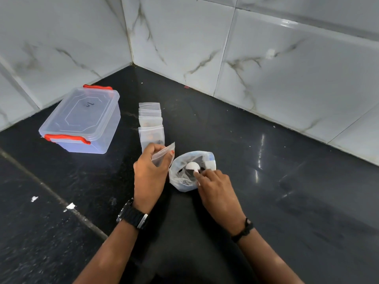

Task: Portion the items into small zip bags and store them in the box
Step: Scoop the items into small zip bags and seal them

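My left hand (150, 173) holds a small clear zip bag (164, 153) upright between thumb and fingers. Beside it on the right stands an open plastic pouch (182, 181) with dark contents. My right hand (215, 185) reaches into the pouch and grips a white spoon (192, 166) by its handle. Behind my left hand lies a row of several small zip bags (150, 121), the nearer ones with small brown items inside. A clear plastic box (82, 119) with red clasps and its lid on sits at the left.
The black stone counter (266, 181) meets white marble-tiled walls (287, 68) in a corner at the back. A seam runs diagonally across the counter at the left, with small white scraps (70, 206) beside it.
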